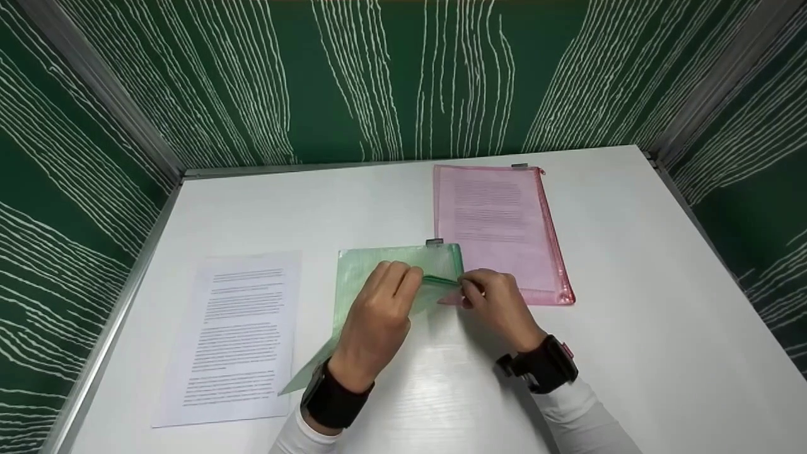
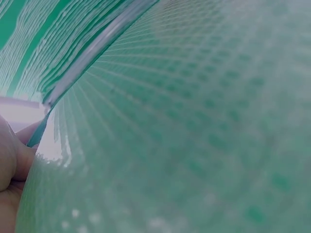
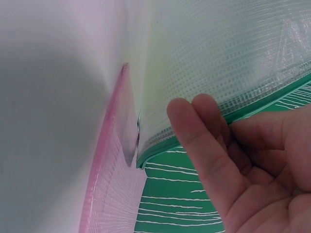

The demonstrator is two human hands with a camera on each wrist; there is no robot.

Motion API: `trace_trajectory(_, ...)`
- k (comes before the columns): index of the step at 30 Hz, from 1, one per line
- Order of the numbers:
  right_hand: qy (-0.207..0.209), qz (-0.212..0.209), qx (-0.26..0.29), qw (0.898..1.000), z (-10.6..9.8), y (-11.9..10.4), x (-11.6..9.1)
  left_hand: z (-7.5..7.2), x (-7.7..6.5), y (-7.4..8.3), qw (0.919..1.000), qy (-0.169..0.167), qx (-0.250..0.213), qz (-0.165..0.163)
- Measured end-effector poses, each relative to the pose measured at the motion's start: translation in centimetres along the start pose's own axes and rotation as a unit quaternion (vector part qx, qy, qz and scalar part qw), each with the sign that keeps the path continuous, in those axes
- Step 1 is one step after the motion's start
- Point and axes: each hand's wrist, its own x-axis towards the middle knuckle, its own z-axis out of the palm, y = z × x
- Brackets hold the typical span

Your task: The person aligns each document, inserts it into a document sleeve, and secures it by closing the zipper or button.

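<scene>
Table point(image 1: 662, 340): 1, wall point(image 1: 410, 82) behind its far edge. On the table, left: 1 loose sheet point(image 1: 236, 340). Centre, right of the sheet: 1 near pouch point(image 1: 356, 277), near left corner at the sheet's right edge, far right part over the near left part of 1 far pouch point(image 1: 556, 252). Far pouch: behind and to the right. Left hand point(image 1: 378, 321): above the near pouch. Right hand point(image 1: 501, 306): at the near pouch's right edge, before the far pouch.
</scene>
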Motion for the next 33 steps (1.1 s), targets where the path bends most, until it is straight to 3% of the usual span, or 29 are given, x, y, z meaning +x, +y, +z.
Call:
trace_trajectory(22, 0.009, 0.006, -0.024, 1.0, -0.1, 0.9, 0.2, -0.7, 0.0, -0.1, 0.9991, 0.036, -0.02, 0.007)
trace_trajectory(33, 0.012, 0.014, -0.011, 1.0, -0.3, 1.4, 0.3, -1.2, 0.1, 0.1, 0.9984, 0.048, -0.022, 0.018)
